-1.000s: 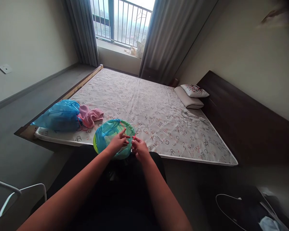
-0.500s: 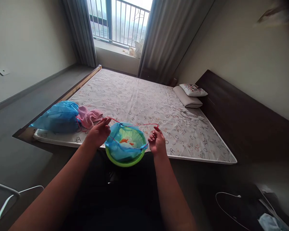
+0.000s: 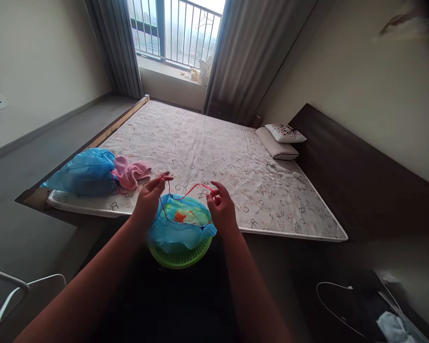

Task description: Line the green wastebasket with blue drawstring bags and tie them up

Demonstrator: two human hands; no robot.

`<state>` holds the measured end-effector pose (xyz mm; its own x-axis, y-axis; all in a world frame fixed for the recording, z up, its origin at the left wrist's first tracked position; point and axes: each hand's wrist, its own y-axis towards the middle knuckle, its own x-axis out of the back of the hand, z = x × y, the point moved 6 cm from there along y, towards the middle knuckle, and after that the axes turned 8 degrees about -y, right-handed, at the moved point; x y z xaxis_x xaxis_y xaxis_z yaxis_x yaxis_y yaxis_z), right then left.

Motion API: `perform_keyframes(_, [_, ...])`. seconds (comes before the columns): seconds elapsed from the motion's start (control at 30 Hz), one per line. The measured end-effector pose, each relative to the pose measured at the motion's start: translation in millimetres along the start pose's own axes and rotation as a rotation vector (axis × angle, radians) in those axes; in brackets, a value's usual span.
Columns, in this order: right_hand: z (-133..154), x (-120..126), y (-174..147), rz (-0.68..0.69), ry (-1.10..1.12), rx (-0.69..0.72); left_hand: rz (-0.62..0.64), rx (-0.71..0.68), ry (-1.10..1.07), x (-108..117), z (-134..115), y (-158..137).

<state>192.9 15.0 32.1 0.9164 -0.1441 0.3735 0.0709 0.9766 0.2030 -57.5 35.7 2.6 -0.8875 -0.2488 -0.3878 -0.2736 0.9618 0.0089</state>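
Note:
Close in front of me, a blue plastic bag point(image 3: 177, 238) lines a green slotted basket point(image 3: 186, 261). Orange and whitish contents point(image 3: 186, 216) show through the bag's mouth, but I cannot make out what they are. A red drawstring point(image 3: 196, 186) runs through the bag's rim and loops up on both sides. My left hand point(image 3: 149, 197) is closed on one loop of it, above the rim's left side. At the right of the rim, my right hand point(image 3: 221, 205) pinches the other loop, with some fingers curled.
A bare mattress point(image 3: 200, 143) fills the middle. On its left corner lie a full blue bag point(image 3: 82, 171) and a pink cloth point(image 3: 132, 174). Pillows point(image 3: 284, 134) rest by the dark headboard point(image 3: 343, 152). A metal rail point(image 3: 7, 281) stands at lower left.
My hands have come closer together, the right one moving left. The bag's mouth has narrowed, and the basket has tilted and dropped slightly, showing more of its slotted side.

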Motion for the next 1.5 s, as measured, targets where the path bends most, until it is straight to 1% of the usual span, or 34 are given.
perform_keyframes(0.1, [17.0, -11.6, -4.5, 0.107, -0.020, 0.068, 0.184, 0.117, -0.127, -21.3, -2.6, -15.4])
perform_keyframes(0.13, [22.9, -15.7, -4.9, 0.151, -0.026, 0.088, 0.240, 0.156, -0.129, -27.6, -2.5, -20.5])
perform_keyframes(0.23, [36.7, -30.9, -4.4, 0.353, -0.099, 0.129, 0.396, 0.223, -0.023, -42.5, 0.3, -32.7])
perform_keyframes(0.3, [39.6, -39.6, -4.1, 0.499, -0.168, 0.127, 0.476, 0.268, 0.057, -47.6, 6.0, -38.9])
perform_keyframes(0.37, [38.3, -42.6, -3.5, 0.565, -0.211, 0.106, 0.525, 0.323, 0.095, -49.1, 13.2, -44.1])
perform_keyframes(0.43, [36.3, -41.6, -3.1, 0.546, -0.219, 0.097, 0.551, 0.381, 0.106, -48.5, 19.6, -48.7])
perform_keyframes(0.5, [33.9, -40.2, -4.3, 0.489, -0.198, 0.083, 0.560, 0.420, 0.105, -47.4, 22.7, -51.7])
perform_keyframes(0.6, [32.5, -40.2, -8.9, 0.389, -0.167, 0.062, 0.545, 0.428, 0.095, -45.3, 19.7, -52.0])
perform_keyframes(0.67, [36.5, -43.1, -13.4, 0.370, -0.191, 0.101, 0.580, 0.426, 0.130, -45.4, 14.9, -52.7])
perform_keyframes(0.77, [47.3, -46.7, -19.8, 0.381, -0.293, 0.221, 0.683, 0.373, 0.289, -46.5, 5.8, -56.2])
perform_keyframes(0.83, [52.3, -45.6, -22.2, 0.385, -0.365, 0.265, 0.712, 0.324, 0.371, -46.5, 0.7, -58.6])
perform_keyframes(0.87, [53.4, -44.3, -22.9, 0.389, -0.392, 0.272, 0.711, 0.318, 0.380, -46.3, -0.5, -59.7])
perform_keyframes(0.93, [53.0, -40.8, -23.3, 0.404, -0.426, 0.263, 0.670, 0.356, 0.326, -45.4, -0.2, -61.1])
perform_keyframes(1.0, [49.1, -38.0, -23.1, 0.439, -0.436, 0.234, 0.602, 0.417, 0.239, -44.2, 1.4, -61.5])
perform_keyframes(1.07, [43.4, -36.9, -23.2, 0.493, -0.413, 0.209, 0.544, 0.458, 0.172, -43.6, 2.1, -61.2])
perform_keyframes(1.13, [38.7, -36.6, -23.2, 0.534, -0.368, 0.205, 0.521, 0.482, 0.146, -43.9, 2.4, -61.4])
perform_keyframes(1.23, [33.9, -33.8, -20.3, 0.513, -0.338, 0.211, 0.529, 0.494, 0.121, -45.2, 3.2, -62.0])
perform_keyframes(1.37, [33.0, -20.2, -11.3, 0.353, -0.415, 0.220, 0.581, 0.469, 0.028, -48.0, 3.3, -62.5])
perform_keyframes(1.4, [34.0, -17.2, -9.8, 0.338, -0.410, 0.220, 0.597, 0.464, 0.010, -48.4, 3.2, -62.8])
perform_keyframes(1.43, [35.3, -15.7, -9.2, 0.349, -0.379, 0.218, 0.609, 0.460, -0.001, -48.5, 3.3, -63.0])
perform_keyframes(1.5, [37.8, -17.5, -11.1, 0.437, -0.277, 0.201, 0.615, 0.446, -0.002, -47.5, 3.8, -63.1])
